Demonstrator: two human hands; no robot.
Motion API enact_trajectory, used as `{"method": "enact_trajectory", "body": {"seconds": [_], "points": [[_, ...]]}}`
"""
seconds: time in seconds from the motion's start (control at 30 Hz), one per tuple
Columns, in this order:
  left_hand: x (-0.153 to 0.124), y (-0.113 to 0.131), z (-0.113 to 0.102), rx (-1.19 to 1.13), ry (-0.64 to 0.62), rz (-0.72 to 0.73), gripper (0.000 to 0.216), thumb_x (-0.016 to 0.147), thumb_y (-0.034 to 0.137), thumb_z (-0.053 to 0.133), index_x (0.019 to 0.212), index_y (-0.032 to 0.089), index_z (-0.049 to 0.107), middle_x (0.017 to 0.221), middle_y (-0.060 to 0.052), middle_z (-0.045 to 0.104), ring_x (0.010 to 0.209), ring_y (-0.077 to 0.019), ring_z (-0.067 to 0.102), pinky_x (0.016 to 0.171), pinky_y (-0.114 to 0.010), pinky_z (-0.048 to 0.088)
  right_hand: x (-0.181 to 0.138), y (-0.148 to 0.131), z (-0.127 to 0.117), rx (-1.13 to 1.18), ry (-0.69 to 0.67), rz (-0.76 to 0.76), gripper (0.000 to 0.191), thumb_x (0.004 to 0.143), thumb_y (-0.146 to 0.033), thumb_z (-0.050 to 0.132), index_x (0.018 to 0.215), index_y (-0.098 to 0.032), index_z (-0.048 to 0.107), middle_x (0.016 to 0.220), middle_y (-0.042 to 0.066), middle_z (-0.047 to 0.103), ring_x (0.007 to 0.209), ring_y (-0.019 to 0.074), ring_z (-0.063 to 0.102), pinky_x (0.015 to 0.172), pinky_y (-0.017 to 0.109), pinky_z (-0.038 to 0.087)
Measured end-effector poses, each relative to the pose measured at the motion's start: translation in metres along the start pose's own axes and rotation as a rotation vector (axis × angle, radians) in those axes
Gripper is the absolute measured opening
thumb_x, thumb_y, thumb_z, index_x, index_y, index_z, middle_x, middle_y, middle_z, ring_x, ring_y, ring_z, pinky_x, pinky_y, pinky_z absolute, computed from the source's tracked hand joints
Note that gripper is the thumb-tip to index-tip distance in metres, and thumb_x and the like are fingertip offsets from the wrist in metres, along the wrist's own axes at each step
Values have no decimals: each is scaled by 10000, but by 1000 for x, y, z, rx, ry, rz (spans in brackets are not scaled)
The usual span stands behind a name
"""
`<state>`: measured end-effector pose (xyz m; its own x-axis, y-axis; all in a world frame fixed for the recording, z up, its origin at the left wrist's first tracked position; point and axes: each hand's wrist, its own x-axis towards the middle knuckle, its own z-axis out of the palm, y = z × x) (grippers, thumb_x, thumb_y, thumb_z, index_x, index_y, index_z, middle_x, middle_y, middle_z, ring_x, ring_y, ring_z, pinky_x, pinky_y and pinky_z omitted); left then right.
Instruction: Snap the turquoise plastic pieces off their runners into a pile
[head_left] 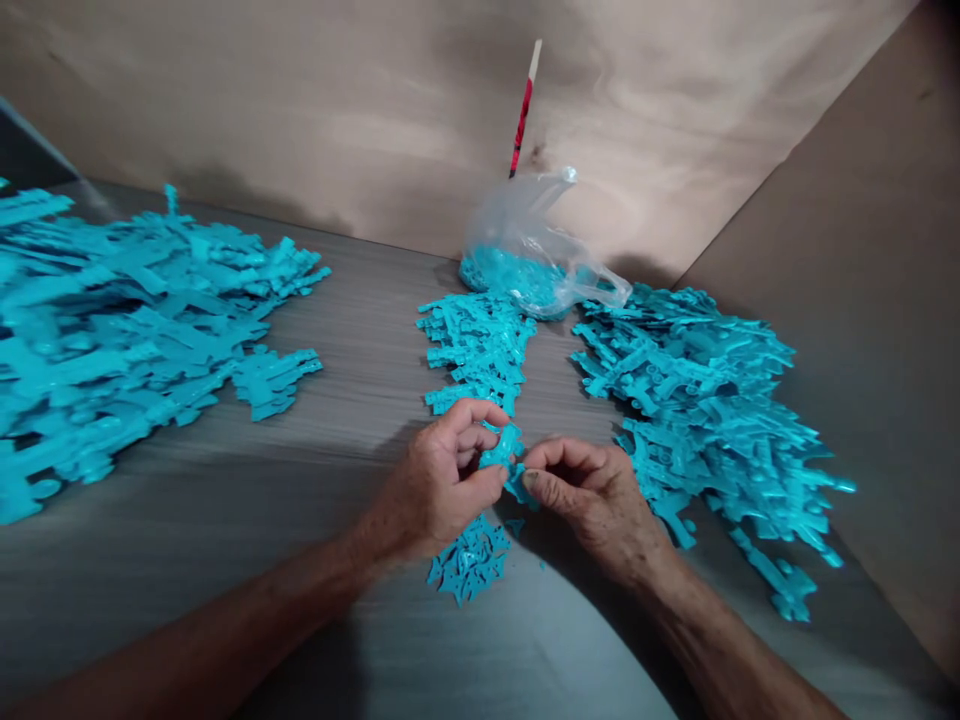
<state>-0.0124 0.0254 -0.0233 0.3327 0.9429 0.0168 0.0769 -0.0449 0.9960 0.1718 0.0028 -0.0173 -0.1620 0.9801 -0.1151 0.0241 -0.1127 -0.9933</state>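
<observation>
Between my two hands, above the middle of the table, is a small turquoise plastic piece (504, 446). My left hand (450, 465) grips it from the left between thumb and fingers. From the right, my right hand (581, 490) pinches its lower right part with thumb and forefinger. The fingers hide some of its outline. Just below lies a heap of small pointed turquoise bits (471, 562), with a few loose ones beside it. Behind my hands runs a column of overlapping turquoise pieces (480, 345).
A large pile of turquoise plastic parts (135, 330) covers the left side. Another pile (697, 380) lies to the right. At the back, a clear plastic bag (525, 225) holds turquoise pieces. A red-and-white stick (523, 120) rises behind it, before a wooden wall (337, 110).
</observation>
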Motion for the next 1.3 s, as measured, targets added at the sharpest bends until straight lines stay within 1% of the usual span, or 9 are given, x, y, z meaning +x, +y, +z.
{"method": "enact_trajectory", "body": {"seconds": [0.17, 0.43, 0.53, 0.67, 0.8, 0.97, 1.1, 1.2, 1.3], "points": [[5, 5, -3, -117, 72, -100, 317, 779, 182, 661, 1057, 211, 511, 770, 49, 653, 552, -70, 537, 504, -187, 430, 0, 1, 3, 189, -24, 145, 295, 710, -403, 808, 731, -144, 667, 607, -15, 567, 534, 83, 435, 520, 233, 335], [3, 3, -1, -185, 65, -153, 278, 797, 292, 710, 902, 193, 472, 620, 83, 597, 435, -77, 572, 427, -185, 448, -3, 4, 13, 177, 45, 59, 289, 736, -382, 792, 699, -133, 652, 574, -9, 571, 524, 83, 456, 510, 226, 359], [3, 3, 2, -296, 26, -116, 337, 729, 246, 781, 934, 177, 523, 711, 57, 643, 532, -72, 605, 502, -182, 503, -4, 4, 14, 170, 85, 28, 261, 754, -371, 770, 713, -142, 653, 575, -7, 589, 523, 91, 485, 517, 233, 386], [1, 6, 6, -387, -58, -117, 557, 648, 112, 803, 1142, 181, 556, 987, -18, 710, 793, -126, 684, 690, -224, 567, -4, 4, 11, 113, 138, -3, 231, 768, -351, 746, 712, -145, 657, 586, -1, 607, 530, 97, 506, 529, 240, 400], [1, 4, 4, -328, -50, -112, 555, 733, 109, 732, 1250, 189, 548, 1017, -38, 725, 913, -154, 692, 763, -229, 550, -4, 1, 8, 98, 144, 10, 212, 752, -327, 744, 694, -141, 660, 570, -13, 580, 518, 81, 464, 510, 224, 363], [0, -1, 1, -79, 10, -51, 481, 880, 188, 600, 1347, 252, 502, 692, 54, 623, 662, -119, 680, 566, -195, 481, -3, 1, 7, 145, 106, 67, 189, 744, -314, 738, 695, -146, 666, 541, -31, 552, 493, 62, 407, 487, 209, 315], [-1, -1, 2, -2, 41, -49, 476, 906, 200, 540, 1361, 298, 440, 722, 68, 580, 588, -125, 673, 508, -216, 497, -1, 2, 7, 152, 90, 82, 181, 732, -307, 738, 688, -146, 669, 580, -6, 610, 505, 73, 468, 501, 218, 346], [-1, -4, 0, 93, 100, 11, 366, 902, 194, 546, 1248, 288, 476, 687, 84, 577, 521, -107, 636, 470, -203, 468, -1, 1, 7, 155, 91, 100, 164, 727, -296, 729, 700, -143, 678, 650, 30, 677, 536, 94, 537, 533, 232, 399], [-1, -8, -4, 255, 131, 105, 89, 911, 211, 554, 995, 235, 572, 639, 71, 605, 529, -101, 626, 524, -212, 470, -3, -2, 7, 107, 111, 93, 145, 730, -282, 709, 692, -146, 677, 649, 32, 682, 548, 103, 548, 544, 238, 415]]}}
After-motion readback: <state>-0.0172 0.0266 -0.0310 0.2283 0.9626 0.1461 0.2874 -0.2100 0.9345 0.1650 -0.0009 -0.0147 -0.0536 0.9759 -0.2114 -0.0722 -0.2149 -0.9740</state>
